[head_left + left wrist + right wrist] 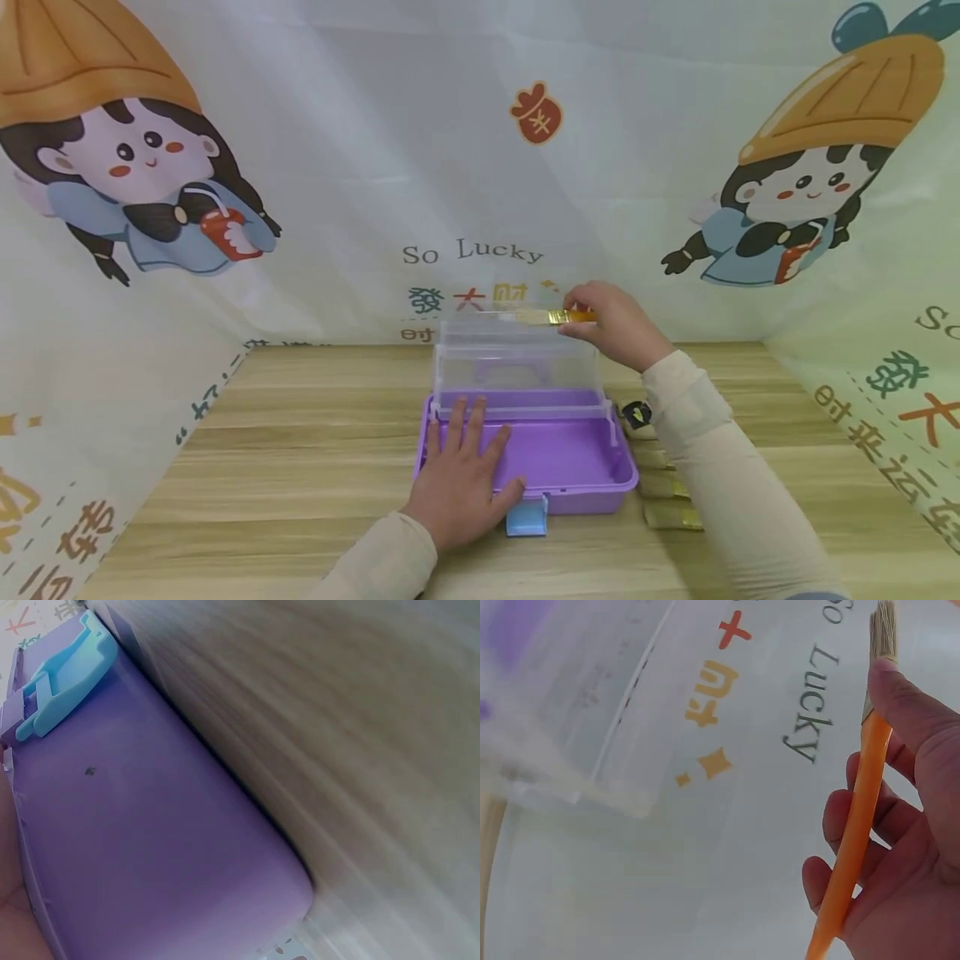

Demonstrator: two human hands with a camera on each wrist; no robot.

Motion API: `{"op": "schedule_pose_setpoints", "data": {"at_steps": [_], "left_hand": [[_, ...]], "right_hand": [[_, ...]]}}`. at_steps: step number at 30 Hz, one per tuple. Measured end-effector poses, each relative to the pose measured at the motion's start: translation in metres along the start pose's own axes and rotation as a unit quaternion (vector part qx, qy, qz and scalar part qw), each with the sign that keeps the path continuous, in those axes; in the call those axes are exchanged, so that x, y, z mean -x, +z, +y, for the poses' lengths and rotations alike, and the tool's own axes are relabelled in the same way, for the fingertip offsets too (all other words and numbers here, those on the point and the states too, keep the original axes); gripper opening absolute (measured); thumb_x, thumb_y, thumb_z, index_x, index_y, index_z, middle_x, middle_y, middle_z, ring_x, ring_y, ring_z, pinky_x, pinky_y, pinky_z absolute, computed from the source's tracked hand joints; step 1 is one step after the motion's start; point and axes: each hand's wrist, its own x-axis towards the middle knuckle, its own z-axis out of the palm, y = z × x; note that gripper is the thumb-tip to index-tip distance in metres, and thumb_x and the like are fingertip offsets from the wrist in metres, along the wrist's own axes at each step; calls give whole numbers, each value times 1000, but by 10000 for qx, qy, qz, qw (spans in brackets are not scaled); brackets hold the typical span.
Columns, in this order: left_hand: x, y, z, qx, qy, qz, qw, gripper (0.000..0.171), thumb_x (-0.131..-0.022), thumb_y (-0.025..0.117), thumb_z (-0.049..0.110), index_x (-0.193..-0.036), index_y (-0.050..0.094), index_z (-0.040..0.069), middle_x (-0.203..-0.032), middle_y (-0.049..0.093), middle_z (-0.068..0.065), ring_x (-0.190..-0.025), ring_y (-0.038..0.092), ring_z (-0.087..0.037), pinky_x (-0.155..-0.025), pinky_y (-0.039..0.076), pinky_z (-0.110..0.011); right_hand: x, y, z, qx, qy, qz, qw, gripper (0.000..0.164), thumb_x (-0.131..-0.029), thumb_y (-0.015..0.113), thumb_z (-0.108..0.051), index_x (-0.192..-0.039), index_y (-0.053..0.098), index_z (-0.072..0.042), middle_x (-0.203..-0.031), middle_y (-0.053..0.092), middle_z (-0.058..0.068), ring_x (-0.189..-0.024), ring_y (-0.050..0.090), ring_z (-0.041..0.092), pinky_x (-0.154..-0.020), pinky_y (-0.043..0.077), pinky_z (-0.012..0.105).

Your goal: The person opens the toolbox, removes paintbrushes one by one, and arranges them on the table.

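Observation:
A purple plastic box (577, 502) sits on the table with its clear lid (525, 367) raised at the back. Its light blue latch (527, 517) hangs down at the front; the left wrist view shows this latch (79, 675) on the purple front wall (150, 817). My left hand (465, 483) rests on the box's left front part, fingers straight and spread. Above the raised lid, my right hand (615, 325) grips a paintbrush (558, 317), bristles pointing left. In the right wrist view, the brush's orange handle (859, 817) lies across the fingers, with the thumb near the bristles.
Several brushes with pale bristles (671, 514) lie right of the box, partly hidden by my right forearm. A small black item with a yellow-green mark (637, 414) is behind them. A printed cloth (360, 167) hangs behind and beside the wooden table (300, 467).

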Motion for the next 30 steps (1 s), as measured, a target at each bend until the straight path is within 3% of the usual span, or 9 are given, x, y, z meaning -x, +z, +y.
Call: {"op": "schedule_pose_setpoints", "data": {"at_steps": [12, 22, 30], "left_hand": [[-1, -1, -1, -29, 55, 65, 10000, 72, -98, 33, 63, -152, 44, 17, -162, 15, -24, -148, 9, -45, -111, 13, -69], [-1, 3, 3, 94, 71, 37, 9999, 72, -97, 35, 62, -152, 44, 16, -161, 16, -24, -148, 9, -45, -112, 10, -68], [-2, 4, 1, 25, 16, -37, 10000, 74, -98, 31, 65, -153, 41, 17, -163, 11, -23, -148, 5, -44, -112, 10, -68]], "right_hand": [[81, -11, 8, 399, -243, -219, 9987, 23, -83, 81, -14, -98, 65, -9, -88, 61, -2, -79, 53, 17, -72, 47, 38], [150, -14, 23, 804, -77, -468, 9956, 26, -79, 85, -15, -89, 60, -16, -78, 53, -11, -70, 49, 11, -65, 44, 32], [200, -3, 33, 507, -72, -1246, 9909, 28, -78, 84, -20, -86, 57, -22, -78, 50, -17, -69, 46, 3, -61, 43, 27]]}}
